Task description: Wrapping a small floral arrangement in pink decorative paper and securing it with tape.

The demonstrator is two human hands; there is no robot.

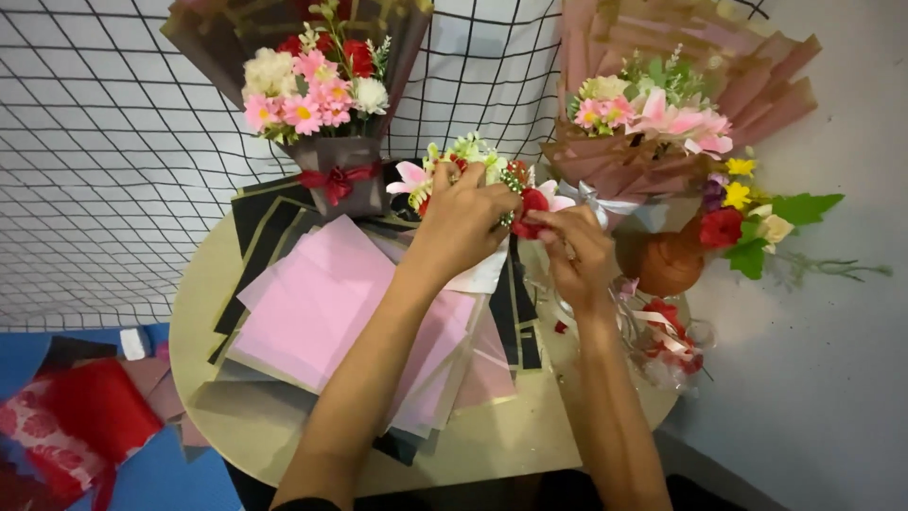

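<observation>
Above pink and black wrapping sheets (322,303) on the round table (274,435), the left hand (461,222) is closed around a small flower bunch (454,161), while the right hand (577,255) pinches a red flower (532,210) beside it.

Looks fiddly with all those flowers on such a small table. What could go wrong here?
The left hand grips a loose flower bunch while the right hand works a red flower into it; stems could slip out of the grip. The pink wrapping sheets overhang the round table near its front edge and might slide off. The terracotta pot sits close to the right forearm, so a nudge could tip it.
</observation>
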